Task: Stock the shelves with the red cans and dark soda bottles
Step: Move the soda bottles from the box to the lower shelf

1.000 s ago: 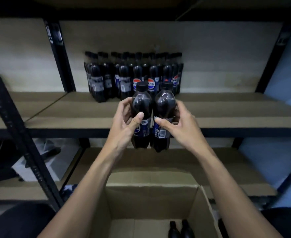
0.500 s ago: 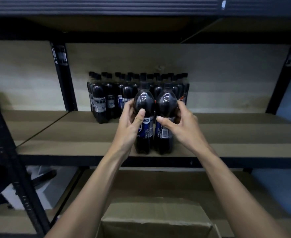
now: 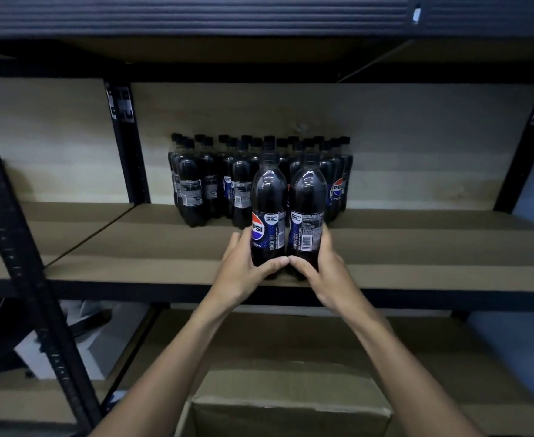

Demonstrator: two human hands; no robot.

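Two soda bottles (image 3: pixel 268 200) on shelf (image 3: pixel 432 247), left hand (image 3: pixel 243 272) and right hand (image 3: pixel 328 269) fingers gripping bases.

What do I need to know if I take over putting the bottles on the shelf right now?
The left grip holds the left bottle low down. The right grip holds the right bottle the same way.
Both bottles are upright, side by side, near the front edge of the shelf. Thumbs hide their bases.
Done: a group of bottles stands at the back of the shelf.
Left: probably slide these two back to the group, then check the cardboard box below for more. No red cans are in view.
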